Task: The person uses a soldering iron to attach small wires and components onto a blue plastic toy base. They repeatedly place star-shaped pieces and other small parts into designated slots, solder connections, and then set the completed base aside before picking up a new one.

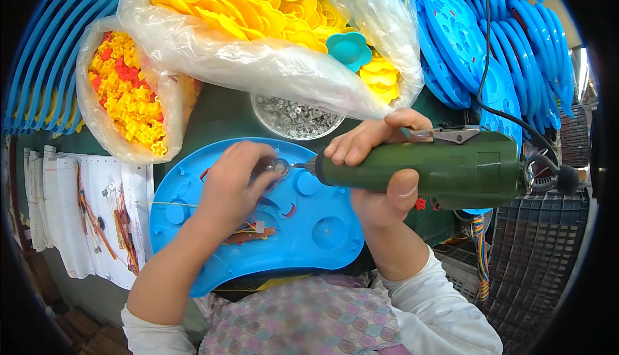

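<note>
My right hand (380, 155) grips a dark green electric screwdriver (451, 168), held nearly level with its bit pointing left. Its tip meets or nearly meets a small round metallic part (280, 167) pinched in the fingers of my left hand (235, 181). Both hands are above a curved blue plastic shell (309, 252), which lies with its hollow side up. Inside the shell, by my left wrist, sits a brown circuit board (251, 235) with thin coloured wires. My fingers cover much of the small part, so its exact kind is unclear.
Beyond the shell stands a clear bowl of small screws (296, 118). Plastic bags hold yellow flower-shaped pieces (245, 7) and small yellow and red stars (126, 91). Blue plastic parts (458, 33) are stacked at right. White sheets (97, 213) with wired components lie at left. A black cable (485, 52) hangs near the screwdriver.
</note>
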A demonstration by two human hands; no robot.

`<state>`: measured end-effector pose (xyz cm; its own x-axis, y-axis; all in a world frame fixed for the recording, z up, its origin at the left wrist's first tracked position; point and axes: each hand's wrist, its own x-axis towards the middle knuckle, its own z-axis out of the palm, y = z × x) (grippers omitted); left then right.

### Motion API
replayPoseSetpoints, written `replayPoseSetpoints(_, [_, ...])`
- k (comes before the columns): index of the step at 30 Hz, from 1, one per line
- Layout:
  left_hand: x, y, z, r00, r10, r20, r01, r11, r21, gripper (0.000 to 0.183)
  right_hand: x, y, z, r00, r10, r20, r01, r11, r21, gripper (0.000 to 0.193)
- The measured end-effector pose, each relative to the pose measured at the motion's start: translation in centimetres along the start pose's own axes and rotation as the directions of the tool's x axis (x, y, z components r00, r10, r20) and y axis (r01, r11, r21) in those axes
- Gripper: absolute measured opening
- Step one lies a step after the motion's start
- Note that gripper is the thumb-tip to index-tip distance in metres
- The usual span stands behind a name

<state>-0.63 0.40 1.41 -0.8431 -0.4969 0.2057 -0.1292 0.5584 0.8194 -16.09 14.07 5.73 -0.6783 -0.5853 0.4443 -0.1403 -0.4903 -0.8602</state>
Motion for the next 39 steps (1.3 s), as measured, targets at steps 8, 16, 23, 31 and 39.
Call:
replayPoseSetpoints(8, [0.0,-0.1,0.1,0.999,0.051,0.011,-0.051,0.999,0.000,0.024,0.4,0.6,0.1,1.000,-0.007,-0.022,0.012,0.981,0.196,0.067])
replayPoseSetpoints(16, [0.1,-0.4,0.1,0.996,0.086,0.004,-0.086,0.996,0.002,0.023,0.7,0.2,-0.5,1.000,0.018,-0.003,-0.017,0.973,0.229,0.069])
replayPoseSetpoints(23, [0.1,-0.5,0.1,0.994,0.109,-0.006,-0.109,0.994,0.012,0.023,0.9,0.4,-0.1,0.997,0.071,0.021,-0.074,0.967,0.245,0.066])
replayPoseSetpoints(31, [0.3,-0.2,0.2,0.990,0.139,0.008,-0.139,0.990,0.031,0.023,2.3,0.0,0.3,0.949,0.161,0.272,-0.192,0.977,0.094,0.074])
replayPoseSetpoints(39, [-0.1,0.4,-0.8,0.973,0.230,0.031,-0.232,0.962,0.141,0.033,2.1,-1.0,2.2,0.964,0.175,0.200,-0.199,0.974,0.108,0.086])
